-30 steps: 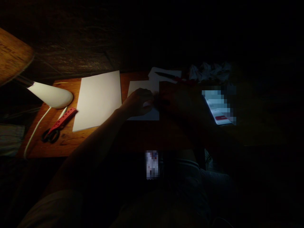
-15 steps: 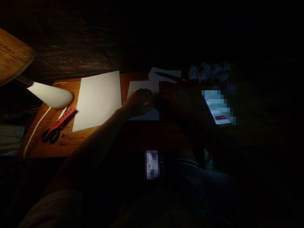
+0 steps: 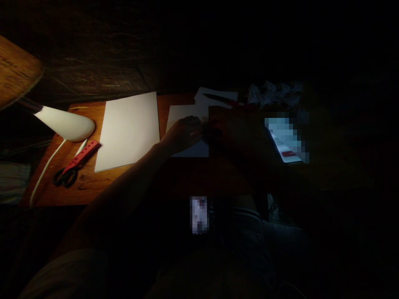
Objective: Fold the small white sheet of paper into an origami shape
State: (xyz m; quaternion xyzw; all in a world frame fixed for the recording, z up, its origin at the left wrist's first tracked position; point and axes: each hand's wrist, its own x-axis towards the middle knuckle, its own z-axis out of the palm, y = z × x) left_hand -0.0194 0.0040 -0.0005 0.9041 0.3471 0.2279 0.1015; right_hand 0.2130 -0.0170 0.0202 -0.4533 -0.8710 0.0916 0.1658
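Head view: both bare hands meet over a small, pale rectangular sheet of paper [image 3: 193, 150] that lies flat on a brown wooden table [image 3: 89, 182], near its middle. The left hand [image 3: 187, 129] reaches in over the sheet with its fingers bent and its thumb side toward the other hand; whether it pinches anything is too dark to tell. The right hand [image 3: 218, 126] is deep in shadow by the sheet's right edge, its fingers close to the left one's; how far they are closed, and on what, cannot be made out. Left of the small sheet lies a larger rectangle of blank white paper [image 3: 127, 131], brightly lit by a lamp with a wood-brown shade and a smooth white body [image 3: 67, 124]. Near the lamp, a red strip with dark holes [image 3: 82, 155] lies against black-looped scissors [image 3: 69, 177], with a thin white cable [image 3: 46, 166] further left. Behind the hands, a dark-bladed, red-handled knife [image 3: 220, 99] rests across another piece of white paper [image 3: 204, 93]. Crumpled-looking or folded white paper pieces [image 3: 274, 94] sit beyond a glowing, partly pixelated phone [image 3: 283, 141] on the right.
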